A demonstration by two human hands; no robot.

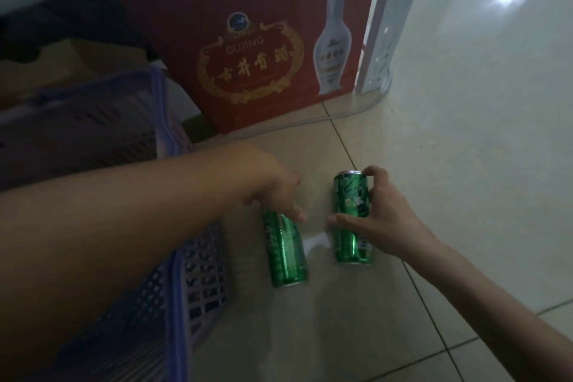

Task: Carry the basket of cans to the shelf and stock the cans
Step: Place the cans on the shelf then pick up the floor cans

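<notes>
The right hand (383,217) is wrapped around a slim green can (352,217), thumb across its front and fingers curled over the top rim and far side. This can looks to be standing on the tiled floor (465,102), though whether its base fully touches I cannot tell. Just beside it, the left hand (279,192) reaches down over a second green can (285,253), fingers closed on its upper end; that part is blurred, so how firm the grip is stays unclear. The second can leans slightly, its lower end towards the near side of the floor.

Under the left forearm sits the blue plastic basket (186,273), its lattice wall close to the left can. Beyond the hands a red carton (263,56) printed with gold lettering and a white bottle stands on the floor, and against its right side rises a white perforated upright (384,34).
</notes>
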